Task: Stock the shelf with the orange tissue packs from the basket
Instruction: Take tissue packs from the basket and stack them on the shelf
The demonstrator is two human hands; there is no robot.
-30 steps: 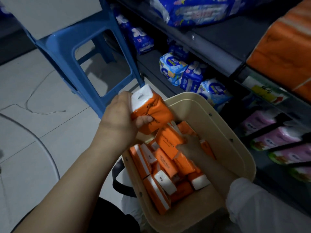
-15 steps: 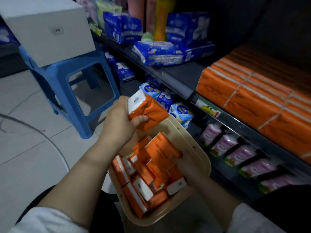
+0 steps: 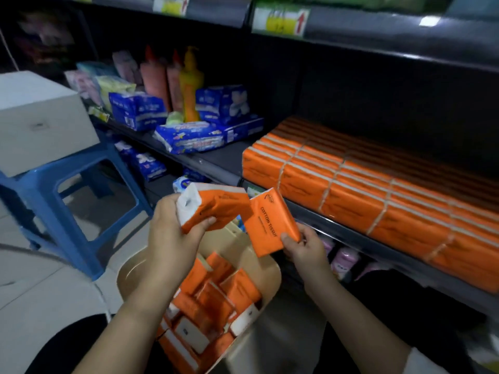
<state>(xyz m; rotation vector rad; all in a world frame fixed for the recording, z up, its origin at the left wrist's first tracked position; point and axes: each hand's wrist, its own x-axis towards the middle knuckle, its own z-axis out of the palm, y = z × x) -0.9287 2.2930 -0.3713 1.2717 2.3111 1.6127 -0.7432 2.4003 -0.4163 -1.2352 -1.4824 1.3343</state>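
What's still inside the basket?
The basket holds a loose jumble of orange tissue packs, some showing white ends. Its bottom, and any packs below the top layer, are covered.

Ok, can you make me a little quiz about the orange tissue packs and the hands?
1. True or false: each hand holds one orange pack.
2. Where are the loose packs waiting? A) on the blue stool B) in the beige basket C) on the floor
3. Fill in: the shelf already holds rows of ____ packs.

Key
1. True: the left hand grips one pack, the right hand another.
2. B: the basket holds them; the blue stool carries a white box.
3. Orange: the stocked packs.
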